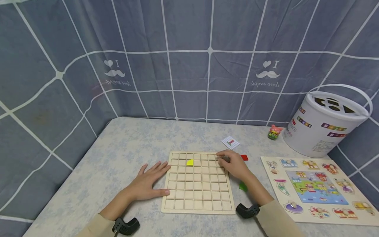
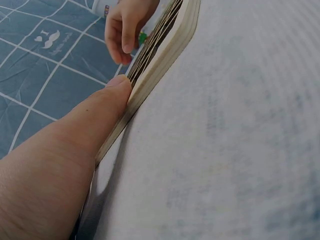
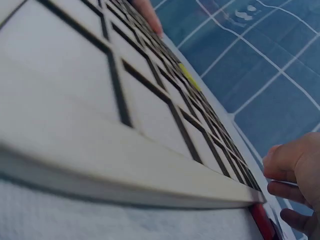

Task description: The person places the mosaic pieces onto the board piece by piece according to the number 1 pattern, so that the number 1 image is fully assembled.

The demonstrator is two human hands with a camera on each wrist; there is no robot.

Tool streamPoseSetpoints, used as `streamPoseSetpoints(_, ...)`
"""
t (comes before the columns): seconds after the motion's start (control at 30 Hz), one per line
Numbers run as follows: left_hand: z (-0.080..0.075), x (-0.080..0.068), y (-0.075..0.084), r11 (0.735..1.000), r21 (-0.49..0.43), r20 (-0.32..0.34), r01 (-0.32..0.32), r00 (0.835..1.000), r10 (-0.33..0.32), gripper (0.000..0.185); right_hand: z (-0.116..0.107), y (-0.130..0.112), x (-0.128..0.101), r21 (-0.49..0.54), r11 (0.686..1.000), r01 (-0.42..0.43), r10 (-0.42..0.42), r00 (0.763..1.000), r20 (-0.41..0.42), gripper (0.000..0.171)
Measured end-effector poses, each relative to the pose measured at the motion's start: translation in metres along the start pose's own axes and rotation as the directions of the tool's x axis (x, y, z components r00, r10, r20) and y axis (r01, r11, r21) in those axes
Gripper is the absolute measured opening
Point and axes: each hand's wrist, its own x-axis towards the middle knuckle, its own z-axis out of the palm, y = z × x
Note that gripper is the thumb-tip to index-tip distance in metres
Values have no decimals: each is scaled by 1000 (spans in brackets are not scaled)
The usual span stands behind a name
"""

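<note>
The left hand (image 1: 148, 184) lies flat with fingers spread against the near-left edge of the wooden grid board (image 1: 197, 184), steadying it. The right hand (image 1: 234, 164), fingers curled over the far-right corner, seems to be placing or fetching a piece, though I cannot tell whether it pinches anything. Judging by the lone yellow piece (image 1: 190, 162) seated just left of those fingers, filling has barely begun, and the red piece (image 1: 244, 157) just beyond them looks the handiest next pick.

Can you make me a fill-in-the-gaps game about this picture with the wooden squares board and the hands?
1. The one piece sitting in the pale wooden grid board is coloured ____.
2. The left hand lies flat on the table against the board's ____ edge.
3. The small red block lies on the table just beyond the ____ hand.
4. The white plastic bucket stands at the table's far ____ corner.

Missing words: yellow; left; right; right
</note>
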Motion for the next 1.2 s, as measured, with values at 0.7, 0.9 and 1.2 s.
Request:
streamPoseSetpoints(0.7,-1,0,0,1000,-5,7,-1,1000,1,90,-62,32,-8,-102,933,-346,340,938,-73,32)
streamPoseSetpoints(0.9,0,0,-1,1000,3,-7,-4,1000,4,89,-67,37,-8,-168,922,-348,352,936,-6,36)
streamPoseSetpoints(1.2,1,0,0,1000,5,-6,-5,1000,5,88,-66,44,-8,-254,941,-223,234,972,15,27)
